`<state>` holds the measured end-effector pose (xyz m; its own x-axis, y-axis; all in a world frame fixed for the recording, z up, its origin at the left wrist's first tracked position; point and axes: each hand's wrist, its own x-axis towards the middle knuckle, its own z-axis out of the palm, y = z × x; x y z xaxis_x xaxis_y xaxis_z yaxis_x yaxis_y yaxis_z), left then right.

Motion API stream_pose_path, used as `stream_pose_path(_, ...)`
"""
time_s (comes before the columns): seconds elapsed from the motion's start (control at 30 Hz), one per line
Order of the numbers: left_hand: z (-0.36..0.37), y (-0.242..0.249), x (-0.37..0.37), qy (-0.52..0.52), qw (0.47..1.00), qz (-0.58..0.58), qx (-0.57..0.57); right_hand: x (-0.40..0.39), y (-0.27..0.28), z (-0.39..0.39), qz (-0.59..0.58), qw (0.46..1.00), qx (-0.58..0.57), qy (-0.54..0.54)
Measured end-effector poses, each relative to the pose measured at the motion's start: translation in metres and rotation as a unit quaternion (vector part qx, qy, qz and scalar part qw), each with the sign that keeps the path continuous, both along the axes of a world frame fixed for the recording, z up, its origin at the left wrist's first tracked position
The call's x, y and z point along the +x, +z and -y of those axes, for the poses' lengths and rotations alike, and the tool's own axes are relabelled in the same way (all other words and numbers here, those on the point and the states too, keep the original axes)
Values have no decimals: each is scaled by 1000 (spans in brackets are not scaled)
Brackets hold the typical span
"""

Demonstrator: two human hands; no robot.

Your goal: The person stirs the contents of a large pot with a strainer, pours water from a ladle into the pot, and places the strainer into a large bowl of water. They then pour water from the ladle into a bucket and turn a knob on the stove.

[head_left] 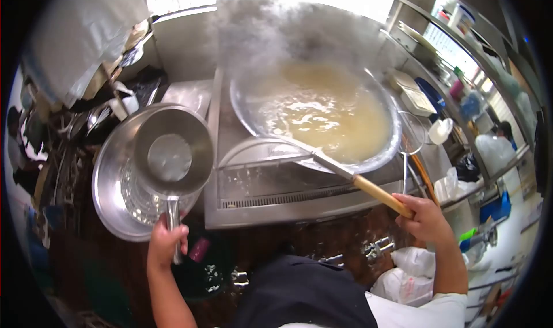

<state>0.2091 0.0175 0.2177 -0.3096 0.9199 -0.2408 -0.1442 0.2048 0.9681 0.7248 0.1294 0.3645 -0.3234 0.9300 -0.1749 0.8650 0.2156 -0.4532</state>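
My left hand (pixel 167 239) grips the metal handle of a deep steel saucepan (pixel 144 149). The saucepan is over a wide steel basin (pixel 106 204), and its pale round bottom shows from above. In my right hand (pixel 423 218) is the wooden handle of a long skimmer (pixel 328 162). The skimmer's half-round metal head reaches left, across the front rim of a large wok (pixel 245 112) and over the steel stove top. Cloudy yellowish liquid (pixel 322 109) bubbles in the wok, and steam rises from its far side.
Below the stove's front edge (pixel 288 210) are metal valves (pixel 377 247) and white plastic bags (pixel 406 276). To the right, shelves (pixel 455 34) carry tubs and bags. A round wire strainer (pixel 405 155) stands beside the wok. Dark clutter lies behind the basin at left.
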Motion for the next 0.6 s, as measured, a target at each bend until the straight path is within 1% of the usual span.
stream_pose_path(0.03,8,-1,8,12,999,25,19,8,-5,1,-2,1000,2,-12)
stream_pose_path(0.1,19,-7,19,13,998,64,22,27,-19,-4,-106,990,46,-78)
stream_pose_path(0.13,22,-13,22,4,997,68,20,29,-20,-10,-114,985,52,-115)
stream_pose_path(0.17,24,-18,25,-4,997,72,18,31,-25,-19,-113,985,52,-116)
stream_pose_path(0.23,23,-25,37,-12,996,88,-11,41,-48,-49,-175,961,140,-162)
stream_pose_path(0.27,22,-32,43,-20,995,98,-24,53,-68,-72,-238,947,121,-181)
stream_pose_path(0.3,24,-37,47,-25,992,110,-63,52,-75,-89,-192,945,146,-222)
stream_pose_path(0.37,26,-54,56,-38,985,132,-108,84,-113,-136,-239,921,119,-283)
stream_pose_path(0.4,29,-66,61,-35,981,142,-128,91,-123,-153,-245,921,121,-277)
stream_pose_path(0.47,36,-91,71,-24,976,151,-152,105,-142,-187,-280,893,42,-349)
stream_pose_path(0.5,38,-98,76,-22,976,137,-169,115,-158,-210,-294,885,44,-357)
stream_pose_path(0.57,43,-116,83,-22,979,96,-178,129,-178,-260,-231,894,48,-380)
stream_pose_path(0.6,45,-120,85,-30,981,86,-174,140,-194,-289,-225,897,73,-372)
